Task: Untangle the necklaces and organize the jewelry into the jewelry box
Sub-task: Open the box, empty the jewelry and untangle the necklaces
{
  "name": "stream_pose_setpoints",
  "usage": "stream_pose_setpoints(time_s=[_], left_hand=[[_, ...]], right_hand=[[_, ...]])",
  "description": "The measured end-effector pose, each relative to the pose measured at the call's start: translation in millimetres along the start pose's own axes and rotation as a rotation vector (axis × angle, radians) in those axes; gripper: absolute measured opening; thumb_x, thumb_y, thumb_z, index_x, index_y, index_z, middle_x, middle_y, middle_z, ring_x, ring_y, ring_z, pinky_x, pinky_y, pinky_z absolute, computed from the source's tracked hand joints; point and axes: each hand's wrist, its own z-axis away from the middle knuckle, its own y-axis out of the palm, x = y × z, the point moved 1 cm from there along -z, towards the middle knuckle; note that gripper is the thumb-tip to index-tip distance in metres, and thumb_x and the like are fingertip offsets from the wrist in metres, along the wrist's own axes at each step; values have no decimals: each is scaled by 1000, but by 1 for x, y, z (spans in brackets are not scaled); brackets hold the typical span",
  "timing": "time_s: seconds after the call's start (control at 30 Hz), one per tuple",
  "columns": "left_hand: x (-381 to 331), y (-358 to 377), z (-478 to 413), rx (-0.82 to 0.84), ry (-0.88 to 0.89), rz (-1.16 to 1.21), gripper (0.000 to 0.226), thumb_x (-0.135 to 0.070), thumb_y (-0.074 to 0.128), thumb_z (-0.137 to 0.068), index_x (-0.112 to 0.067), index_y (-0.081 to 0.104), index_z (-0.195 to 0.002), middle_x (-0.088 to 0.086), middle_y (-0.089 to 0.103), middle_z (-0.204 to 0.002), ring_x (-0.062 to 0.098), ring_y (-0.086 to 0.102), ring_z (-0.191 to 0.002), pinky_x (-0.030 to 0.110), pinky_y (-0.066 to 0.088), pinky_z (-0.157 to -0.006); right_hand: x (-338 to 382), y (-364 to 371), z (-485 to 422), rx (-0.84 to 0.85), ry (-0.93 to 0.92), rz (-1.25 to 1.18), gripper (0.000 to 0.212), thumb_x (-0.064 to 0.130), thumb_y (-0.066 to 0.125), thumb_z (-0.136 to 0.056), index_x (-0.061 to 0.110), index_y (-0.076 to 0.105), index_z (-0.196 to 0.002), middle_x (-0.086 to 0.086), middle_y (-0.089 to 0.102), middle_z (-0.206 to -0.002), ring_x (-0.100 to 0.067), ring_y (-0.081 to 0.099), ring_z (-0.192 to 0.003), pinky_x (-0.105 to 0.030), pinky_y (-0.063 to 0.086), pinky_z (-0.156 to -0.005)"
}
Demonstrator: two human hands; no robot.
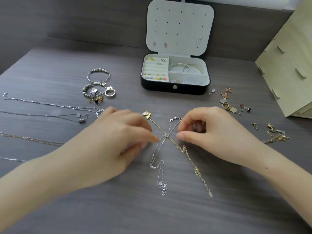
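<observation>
Two thin necklaces cross in an X on the grey table. The gold necklace (191,159) has a flower pendant (147,115) at its far end. The silver necklace (156,159) has a small silver pendant (175,118). They meet at a knot (166,135). My left hand (118,132) lies just left of the knot, fingertips curled down at the silver chain. My right hand (211,130) lies just right of it, fingers curled, thumb tip beside the chains. Whether either hand pinches a chain I cannot tell. The black jewelry box (174,88) stands open behind, with rings, bangles and earrings inside.
Beaded bracelets and a ring (99,86) lie at the back left. Several chains (50,110) stretch along the left. Loose earrings (231,105) and a gold chain heap (276,135) lie on the right. A pale wooden organizer (290,65) stands at the right edge.
</observation>
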Motion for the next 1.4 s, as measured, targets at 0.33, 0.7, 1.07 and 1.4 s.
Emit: stream_pose_setpoints(time_s=[0.33, 0.7, 1.07, 1.4], left_hand=[[5, 15, -30, -72, 32, -74, 34, -18, 45, -75, -34, 74, -86, -8, 61, -83, 19, 53, -73, 33, 30, -66], [12, 17, -26, -60, 149, -193, 51, -7, 40, -69, -36, 74, -96, -3, 63, -95, 22, 45, -86, 30, 17, -72], [17, 16, -23, -41, 140, -168, 56, -8, 35, -69, -37, 73, -99, -5, 64, -96, 24, 49, -85, 33, 23, -72], [19, 17, -22, -35, 157, -168, 56, -7, 37, -69, -36, 73, -100, -4, 63, -95, 21, 46, -86, 30, 16, -73]], right_hand=[[-7, 13, -10, -76, -249, 0, 5, 27, 71, -78, 29, 67, -76, 12, 58, -70, -9, 48, -70, -20, 36, -64], [-20, 19, 4, -214, -559, 292, 20, 22, 57, -88, 24, 76, -91, 5, 57, -70, -19, 41, -63, -28, 37, -51], [-22, 18, 5, -202, -567, 332, 20, 21, 57, -89, 24, 76, -89, 4, 57, -70, -20, 42, -63, -26, 31, -54], [-11, 21, -10, -216, -542, 302, 13, 25, 61, -85, 16, 69, -79, 4, 61, -75, -20, 50, -66, -34, 42, -55]])
